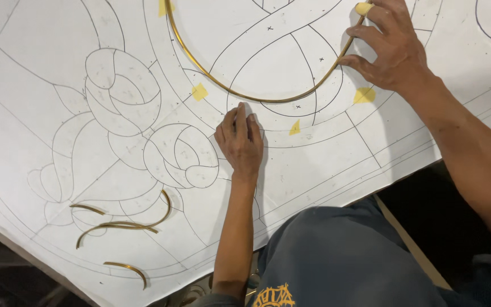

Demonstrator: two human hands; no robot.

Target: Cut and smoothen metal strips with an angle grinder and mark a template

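While the left hand (240, 142) lies flat, fingers pressed together, on the white pattern sheet (41, 102) just below the brass strip (268, 100), the right hand (390, 51) pinches that strip's right end. The strip's upper left end runs out of view, and shorter curved brass pieces (121, 225) lie well apart at lower left.

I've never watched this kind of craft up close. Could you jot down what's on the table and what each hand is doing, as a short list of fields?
Surface: large white pattern sheet drawn with black curving lines
Long strip: curved brass-coloured strip lying along a drawn arc
Left hand: left hand pressed flat on the sheet just below the strip
Right hand: right hand with fingertips on the strip's right end, a yellow cover on one fingertip
Tape: small yellow tape pieces near the arc
Spare pieces: short bent brass pieces at lower left
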